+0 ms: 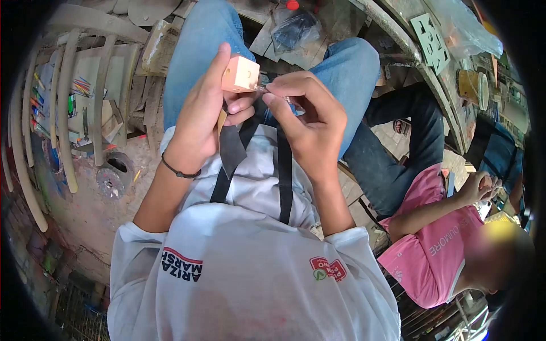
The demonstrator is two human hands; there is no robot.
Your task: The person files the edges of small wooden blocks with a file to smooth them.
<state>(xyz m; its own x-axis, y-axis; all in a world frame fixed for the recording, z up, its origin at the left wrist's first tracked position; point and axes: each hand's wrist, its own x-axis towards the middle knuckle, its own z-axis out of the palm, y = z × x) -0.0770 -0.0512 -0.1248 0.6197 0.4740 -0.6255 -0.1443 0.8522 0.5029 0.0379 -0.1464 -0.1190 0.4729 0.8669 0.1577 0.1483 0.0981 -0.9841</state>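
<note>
My left hand (200,105) is closed around a small pale wooden block (241,75) that has round holes in its faces. A strip of dark sandpaper (231,149), tan on its back, hangs from the same hand's fingers. My right hand (311,116) is closed in a pinch on a small shiny metal piece (262,88), which meets the block's lower right side. A bit of chain seems to show below my right fingers; its exact form is too small to tell. Both hands are above my lap, in front of my jeans (199,34).
To the right sits another person in a pink shirt (429,244), hands together. A curved wooden bench edge (421,68) runs at upper right, with a green stencil-like plate (430,42). Wooden slats (68,108) stand left, near a round dusty container (114,173) on the floor.
</note>
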